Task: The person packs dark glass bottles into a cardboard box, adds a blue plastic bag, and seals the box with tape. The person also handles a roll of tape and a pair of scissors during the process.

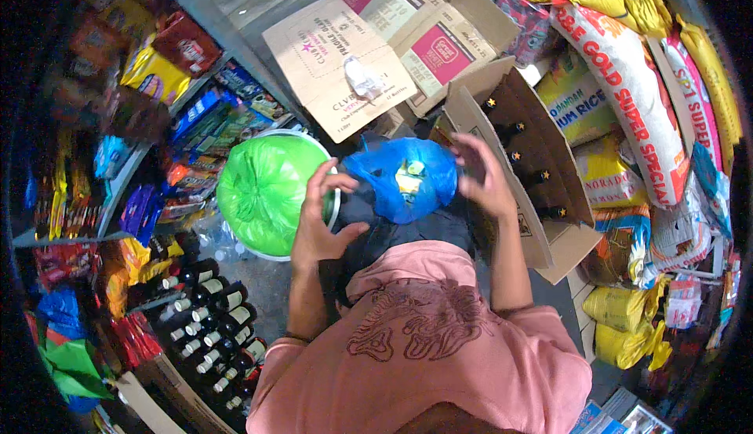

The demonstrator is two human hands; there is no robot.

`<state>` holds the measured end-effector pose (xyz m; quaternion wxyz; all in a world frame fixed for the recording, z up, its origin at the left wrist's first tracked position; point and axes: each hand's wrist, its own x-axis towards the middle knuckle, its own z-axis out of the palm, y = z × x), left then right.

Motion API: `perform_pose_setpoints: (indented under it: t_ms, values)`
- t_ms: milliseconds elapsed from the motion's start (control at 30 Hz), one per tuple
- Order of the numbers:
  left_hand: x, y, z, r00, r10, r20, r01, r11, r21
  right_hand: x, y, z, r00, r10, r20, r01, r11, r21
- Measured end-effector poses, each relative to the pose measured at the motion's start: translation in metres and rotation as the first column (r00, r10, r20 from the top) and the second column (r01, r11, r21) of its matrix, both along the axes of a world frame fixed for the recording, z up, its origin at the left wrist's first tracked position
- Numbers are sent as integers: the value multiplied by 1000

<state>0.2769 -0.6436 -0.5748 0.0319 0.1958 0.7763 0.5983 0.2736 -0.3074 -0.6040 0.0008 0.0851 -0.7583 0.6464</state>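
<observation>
A blue plastic bag with small pale and yellow items showing inside lies on my lap, on dark clothing. My left hand is apart from the bag at its left, with thumb and fingers spread and nothing between them. Around the bag's right edge curves my right hand, slightly blurred, its fingers apart; whether the fingertips touch the bag cannot be told. Beside my left hand, a bright green plastic bag bulges from a round tub with a white rim.
An open cardboard box of capped bottles stands at the right. Flattened cardboard lies ahead with crumpled clear plastic on it. Wine bottles stand at lower left, snack packs fill left shelves, and rice sacks are at right.
</observation>
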Motion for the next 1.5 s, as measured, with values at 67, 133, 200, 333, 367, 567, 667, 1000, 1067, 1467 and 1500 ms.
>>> perform_pose_setpoints:
  t_ms: [67,133,200,333,367,567,667,1000,1067,1467,1500]
  values:
    - [-11,17,-7,1000,5,-30,-12,978,-209,48,20,-21,994,-26,-108,54,962,269]
    - [-25,39,-14,998,-50,-45,25,897,-441,64,13,-29,992,-57,-109,97,904,417]
    - [-52,52,-51,963,-217,-160,161,939,-302,45,-6,-36,984,-78,-158,144,872,468]
    - [-76,105,-90,991,-128,35,126,990,60,-13,-25,-64,976,-176,-125,215,852,478]
    - [-71,118,-83,973,-123,197,76,970,233,-18,-20,-69,992,-111,-61,127,898,421]
    - [-23,120,-71,956,148,255,-228,919,322,28,-38,-7,917,-387,96,396,856,-332]
    - [0,125,-73,896,53,441,-208,928,310,48,-37,-17,858,-487,-162,431,855,-288]
    - [-11,144,-76,727,-486,486,-195,532,824,33,-49,-52,894,-87,439,418,-188,-889]
    - [-13,142,-87,760,-313,569,-134,782,609,37,-59,-60,900,-256,352,409,216,-887]
    - [-5,138,-58,749,-476,461,263,852,454,45,-64,-48,851,-392,350,520,535,-666]
    - [-2,142,-56,686,-482,545,135,821,555,48,-66,-45,856,-410,317,509,556,-657]
